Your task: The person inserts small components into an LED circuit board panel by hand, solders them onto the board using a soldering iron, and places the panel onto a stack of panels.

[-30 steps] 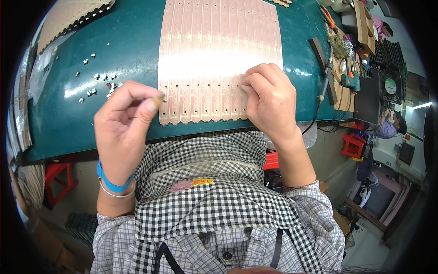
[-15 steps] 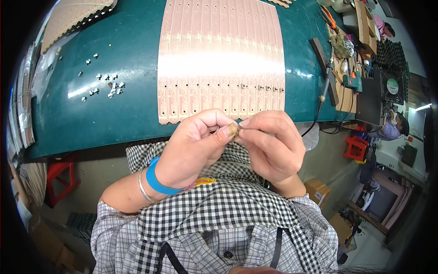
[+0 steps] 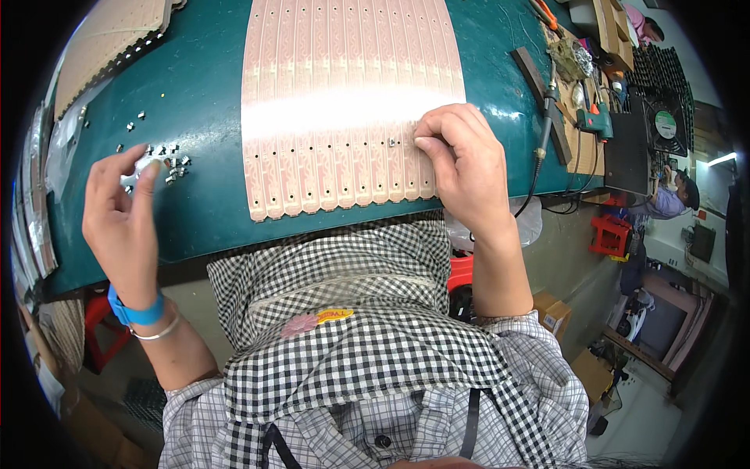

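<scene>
Circuit boards (image 3: 336, 74), long narrow strips joined side by side in one thin pinkish sheet, are laid flat on a smooth green tabletop (image 3: 199, 215) before the person. Their surface is marked with pale tracery and dotted with small round dark holes; the near edge is cut into blunt points, and the middle is washed out by glare. One small metallic part (image 3: 393, 142) is seen on a strip near the right hand (image 3: 467, 168). That hand is bent over the sheet's right side, thumb and forefinger drawn close; whether anything is pinched cannot be told. Well apart from it, the left hand (image 3: 121, 211) is held over scattered blocky parts (image 3: 185, 161), thumb and forefinger parted. A checked cloth apron (image 3: 367, 352) is worn.
</scene>
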### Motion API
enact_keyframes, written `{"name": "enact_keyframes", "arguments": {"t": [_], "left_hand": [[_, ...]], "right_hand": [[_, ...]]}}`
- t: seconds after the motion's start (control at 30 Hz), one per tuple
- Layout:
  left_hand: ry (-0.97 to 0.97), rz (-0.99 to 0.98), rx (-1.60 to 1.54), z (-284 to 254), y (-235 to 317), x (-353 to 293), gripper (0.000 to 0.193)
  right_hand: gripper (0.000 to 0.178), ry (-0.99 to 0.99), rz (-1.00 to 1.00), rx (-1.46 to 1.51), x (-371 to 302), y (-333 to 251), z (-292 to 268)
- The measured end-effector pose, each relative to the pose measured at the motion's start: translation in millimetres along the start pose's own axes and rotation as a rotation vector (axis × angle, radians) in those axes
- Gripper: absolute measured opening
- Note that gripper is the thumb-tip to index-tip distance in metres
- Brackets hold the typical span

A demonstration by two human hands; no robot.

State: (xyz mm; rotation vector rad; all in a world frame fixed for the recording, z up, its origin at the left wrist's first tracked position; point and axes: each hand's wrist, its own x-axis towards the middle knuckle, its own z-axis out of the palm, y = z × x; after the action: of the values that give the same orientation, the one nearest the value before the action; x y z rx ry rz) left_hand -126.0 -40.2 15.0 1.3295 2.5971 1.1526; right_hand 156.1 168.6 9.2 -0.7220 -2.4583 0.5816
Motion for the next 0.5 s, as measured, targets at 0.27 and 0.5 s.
{"name": "enact_keyframes", "arguments": {"t": [0.27, 0.5], "left_hand": [[-0.049, -0.027, 0.086, 10, -35, -1, 0.019], [-0.073, -0.031, -0.055, 20, -29, -1, 0.016]], "right_hand": [[0.014, -0.016, -0.071, -0.088, 3, -1, 1], [0.015, -0.015, -0.089, -0.144, 3, -2, 2]]}}
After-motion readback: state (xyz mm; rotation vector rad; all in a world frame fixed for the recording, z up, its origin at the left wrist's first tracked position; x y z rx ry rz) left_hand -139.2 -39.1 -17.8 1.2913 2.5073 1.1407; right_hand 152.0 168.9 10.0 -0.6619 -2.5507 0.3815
